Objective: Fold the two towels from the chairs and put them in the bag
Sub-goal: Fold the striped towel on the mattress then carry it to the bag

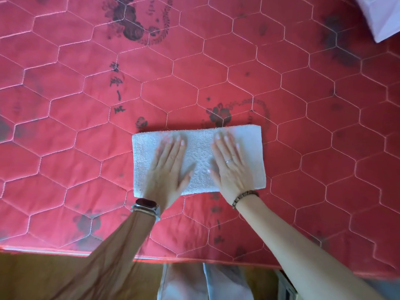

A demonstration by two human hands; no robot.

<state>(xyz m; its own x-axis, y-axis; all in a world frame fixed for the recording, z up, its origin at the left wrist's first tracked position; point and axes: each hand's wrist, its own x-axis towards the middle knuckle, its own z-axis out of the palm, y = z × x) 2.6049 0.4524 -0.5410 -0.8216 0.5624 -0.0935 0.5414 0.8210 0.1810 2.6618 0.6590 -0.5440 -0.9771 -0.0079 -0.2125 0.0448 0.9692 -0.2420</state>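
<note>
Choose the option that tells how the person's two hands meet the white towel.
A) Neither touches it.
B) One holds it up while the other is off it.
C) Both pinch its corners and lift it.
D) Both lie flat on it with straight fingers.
D: the left hand and the right hand lie palm down, fingers straight, on the folded towel, which rests flat on the red quilted surface.

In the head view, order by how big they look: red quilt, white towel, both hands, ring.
1. red quilt
2. white towel
3. left hand and right hand look alike, so unranked
4. ring, smallest
</note>
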